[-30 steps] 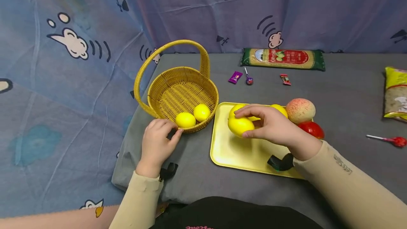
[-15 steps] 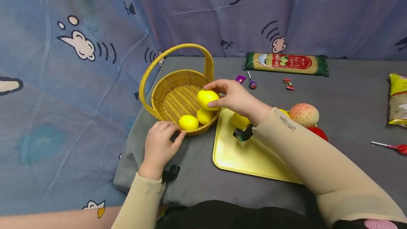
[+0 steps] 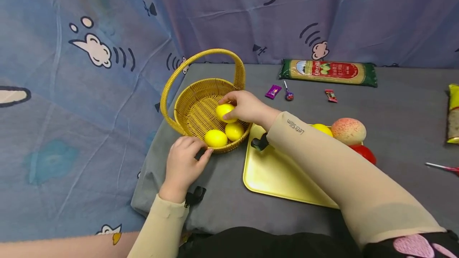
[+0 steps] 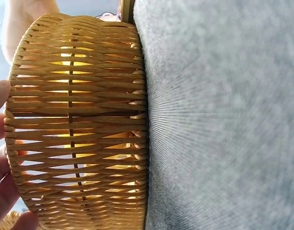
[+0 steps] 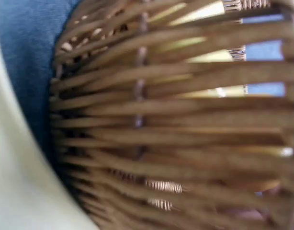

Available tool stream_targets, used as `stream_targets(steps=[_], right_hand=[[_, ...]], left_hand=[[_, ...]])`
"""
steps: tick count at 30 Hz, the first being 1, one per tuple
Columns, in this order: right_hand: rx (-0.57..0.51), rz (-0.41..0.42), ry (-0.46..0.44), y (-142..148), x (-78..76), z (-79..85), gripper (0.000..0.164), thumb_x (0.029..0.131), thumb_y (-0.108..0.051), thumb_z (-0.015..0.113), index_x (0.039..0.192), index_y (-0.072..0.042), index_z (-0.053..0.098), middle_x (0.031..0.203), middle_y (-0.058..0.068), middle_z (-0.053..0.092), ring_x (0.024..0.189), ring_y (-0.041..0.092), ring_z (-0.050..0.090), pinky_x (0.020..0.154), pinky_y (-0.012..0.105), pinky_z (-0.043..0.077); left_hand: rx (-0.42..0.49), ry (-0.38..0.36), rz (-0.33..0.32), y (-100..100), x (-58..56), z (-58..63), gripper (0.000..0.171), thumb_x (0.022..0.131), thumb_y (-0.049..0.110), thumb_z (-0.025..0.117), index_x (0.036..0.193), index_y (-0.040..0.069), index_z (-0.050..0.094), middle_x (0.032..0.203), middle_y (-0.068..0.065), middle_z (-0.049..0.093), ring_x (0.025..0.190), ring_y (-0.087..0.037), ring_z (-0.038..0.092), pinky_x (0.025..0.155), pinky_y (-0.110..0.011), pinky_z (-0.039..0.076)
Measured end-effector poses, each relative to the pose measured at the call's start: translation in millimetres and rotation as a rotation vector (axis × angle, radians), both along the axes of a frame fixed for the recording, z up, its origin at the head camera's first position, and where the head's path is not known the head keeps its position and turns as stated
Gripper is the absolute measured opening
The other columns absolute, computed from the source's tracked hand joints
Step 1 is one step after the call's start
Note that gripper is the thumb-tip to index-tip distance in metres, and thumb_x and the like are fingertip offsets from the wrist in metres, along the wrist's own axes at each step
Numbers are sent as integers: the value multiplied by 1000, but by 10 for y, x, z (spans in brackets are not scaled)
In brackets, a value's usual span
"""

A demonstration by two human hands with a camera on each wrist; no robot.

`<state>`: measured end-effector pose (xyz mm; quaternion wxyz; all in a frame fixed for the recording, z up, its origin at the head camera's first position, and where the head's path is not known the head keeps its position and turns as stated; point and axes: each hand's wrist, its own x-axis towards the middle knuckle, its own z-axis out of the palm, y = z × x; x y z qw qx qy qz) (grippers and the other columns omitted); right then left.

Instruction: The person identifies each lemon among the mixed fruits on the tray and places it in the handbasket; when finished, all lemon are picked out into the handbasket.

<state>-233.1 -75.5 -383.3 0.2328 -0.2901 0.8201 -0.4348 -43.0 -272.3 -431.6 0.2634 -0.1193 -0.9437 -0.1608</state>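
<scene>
A yellow wicker basket [image 3: 201, 110] with a tall arched handle stands at the left of the table. Two lemons, one on the left [image 3: 216, 138] and one on the right [image 3: 234, 131], lie inside against its near wall. My right hand [image 3: 249, 108] reaches over the basket's right rim and holds another lemon [image 3: 224, 112] between thumb and fingers, just above the right one. At the near rim my left hand [image 3: 184, 164] pinches the basket's edge; the left wrist view shows its fingers [image 4: 4, 191] along that rim. Basket weave [image 5: 185, 110] fills most of the right wrist view.
Under my right forearm lies a yellow tray [image 3: 276, 182], with a lemon [image 3: 322, 129], a peach [image 3: 348, 131] and a red fruit [image 3: 363, 153] at its far right. Behind are wrapped sweets [image 3: 273, 91], a lollipop [image 3: 289, 94] and a spaghetti packet [image 3: 328, 72].
My right hand has carried the lemon left from over the tray, across the rim and down into the basket. My left hand has stayed on the near rim.
</scene>
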Motion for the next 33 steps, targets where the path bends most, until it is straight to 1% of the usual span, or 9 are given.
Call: stream_targets(steps=[3,9,15,18,21,24,28,33], right_hand=[[31,5,-16,-83,-18,3,45,86,-17,81,129,-15,68,131,1,63,113,21,57,99,38,49],[77,25,-46,-241,-45,-47,46,86,-19,82,130,-16,68,135,0,61,120,20,55,103,38,46],[133,70,-99,-304,-49,-82,47,87,-18,81,132,-15,67,137,2,61,121,21,55,102,37,48],[138,82,-113,-314,-51,-105,47,87,-17,80,132,-15,68,137,2,61,124,22,55,103,38,48],[104,65,-121,-274,-49,-92,46,87,-15,80,131,-14,68,135,1,63,125,22,55,104,38,48],[45,49,-146,-219,-42,-24,45,88,-13,79,131,-12,67,136,4,63,123,22,58,102,40,50],[-63,60,-187,-97,-3,132,44,89,-10,77,131,-9,65,136,9,62,121,26,61,101,41,52],[-193,79,-224,187,83,358,43,90,-6,76,131,-9,64,131,7,65,123,30,62,103,41,51]], left_hand=[[-2,-8,4,2,-2,-3,17,90,32,79,89,16,73,92,0,70,92,-24,63,86,-41,53],[3,-15,10,-5,-2,-21,18,90,34,78,89,16,73,93,0,70,93,-23,63,87,-41,53],[0,-15,3,-15,-20,-25,19,90,35,78,89,16,74,94,0,70,95,-23,63,89,-41,52],[0,-9,1,-25,-19,-24,19,90,34,78,89,16,74,94,0,70,94,-23,63,88,-41,52],[1,-5,-7,-15,-24,-20,19,90,34,78,89,15,74,93,0,70,93,-23,63,88,-41,52],[2,-4,-5,-13,-27,-19,19,90,34,78,89,16,74,93,0,70,93,-22,63,88,-41,52],[-1,-3,7,-9,-22,-16,19,89,34,79,89,16,74,94,0,70,94,-23,63,86,-41,53],[0,-1,9,0,-13,-11,19,89,33,80,89,16,73,94,0,70,94,-23,62,85,-42,52]])
